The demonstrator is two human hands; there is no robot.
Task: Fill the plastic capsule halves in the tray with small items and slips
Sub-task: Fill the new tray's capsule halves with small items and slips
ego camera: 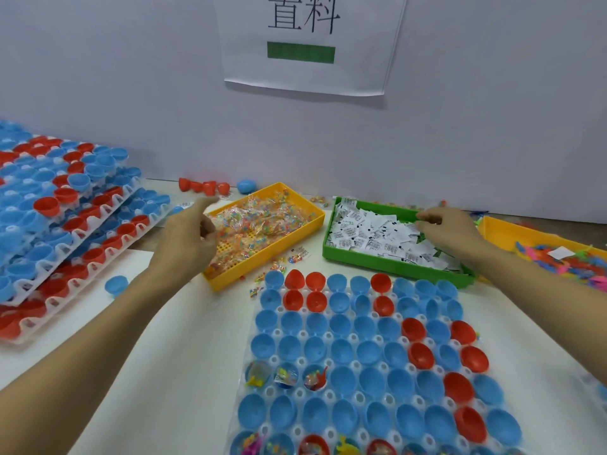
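Over the green bin [391,262], the right hand [448,229] rests fingers-down on the heap of white paper slips [368,236]; the fingertips are curled into the pile, but whether a slip is pinched cannot be told. The left hand [190,238] hovers above the near corner of the yellow bin [262,267], thumb and fingers loosely spread, apparently empty, over the small clear packets of coloured beads [259,221].

The tray of capsule halves [358,356] lies nearest the person, just in front of both bins. Most cups show bare; three in one row and several along the bottom edge already hold items.

Likely faults: several slips lifting together, since they lie overlapped; packets spilling, as some already lie scattered between the yellow bin and the tray; a forearm sweeping the light cups on the return path.

Clearance: the bin walls stand raised, so each hand must lift out before moving toward the tray. Stacked filled trays [62,231] crowd the left; a second yellow bin [538,234] borders the right.
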